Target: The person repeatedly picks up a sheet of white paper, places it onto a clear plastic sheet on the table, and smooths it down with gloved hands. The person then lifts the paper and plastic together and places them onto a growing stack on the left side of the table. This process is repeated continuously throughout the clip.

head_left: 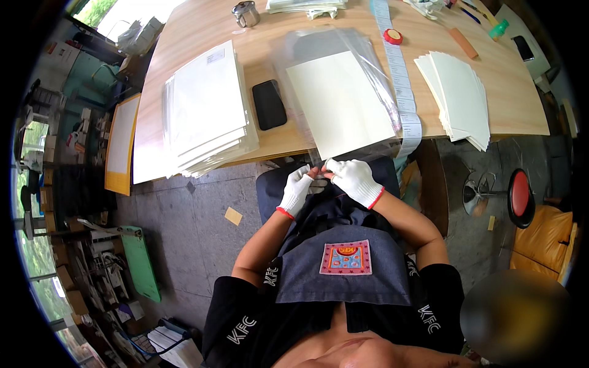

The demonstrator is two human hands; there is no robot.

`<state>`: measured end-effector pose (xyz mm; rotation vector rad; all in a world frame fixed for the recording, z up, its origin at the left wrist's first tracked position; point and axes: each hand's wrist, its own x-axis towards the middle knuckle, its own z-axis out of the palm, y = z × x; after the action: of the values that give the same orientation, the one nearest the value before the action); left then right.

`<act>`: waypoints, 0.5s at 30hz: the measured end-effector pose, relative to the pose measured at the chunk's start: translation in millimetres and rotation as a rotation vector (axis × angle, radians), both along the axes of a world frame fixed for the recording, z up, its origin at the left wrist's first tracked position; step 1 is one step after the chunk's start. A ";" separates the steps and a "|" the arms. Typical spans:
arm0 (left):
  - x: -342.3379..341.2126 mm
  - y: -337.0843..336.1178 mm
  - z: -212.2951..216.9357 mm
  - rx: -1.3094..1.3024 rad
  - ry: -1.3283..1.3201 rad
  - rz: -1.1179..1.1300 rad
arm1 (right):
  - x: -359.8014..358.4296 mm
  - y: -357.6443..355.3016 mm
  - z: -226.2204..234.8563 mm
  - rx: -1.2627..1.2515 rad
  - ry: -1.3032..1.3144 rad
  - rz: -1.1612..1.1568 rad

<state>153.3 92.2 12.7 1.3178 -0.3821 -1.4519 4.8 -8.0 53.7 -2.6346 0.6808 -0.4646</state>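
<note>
My left hand (299, 189) and my right hand (354, 180) wear white knit gloves with red cuffs, the thumb and finger tips bare. They meet over my lap at the table's near edge, fingers pinched close together. Whatever is between the fingertips is too small to make out. Just beyond them, the near edge of a clear plastic sleeve (368, 149) hangs past the table edge. A cream sheet of card (342, 101) lies on the stack of clear sleeves (316, 44), directly ahead of my hands.
On the wooden table (184, 30), a stack of sleeved sheets (205, 101) and a black phone (269, 104) lie left. To the right are a label strip (402, 86), a red round object (392, 37) and fanned cream cards (457, 98). A metal cup (246, 14) stands far left.
</note>
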 end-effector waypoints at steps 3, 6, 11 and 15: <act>2.2 0.0 3.7 0.002 0.011 0.030 | 12.3 -0.7 -2.6 -0.134 0.043 0.040; 4.8 -0.7 9.8 -0.001 0.009 0.021 | 21.4 1.9 0.6 -0.283 0.109 0.059; 5.6 -3.1 -2.2 0.003 0.072 0.146 | -8.3 -13.4 23.1 0.570 -0.219 0.178; 12.8 14.0 4.4 -0.047 -0.051 0.118 | -133.5 -77.5 -27.0 1.063 -1.037 -0.701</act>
<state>166.0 106.2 17.1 1.3197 -0.3631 -1.3062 -128.6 -85.5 26.6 -0.9077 1.0253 -1.1215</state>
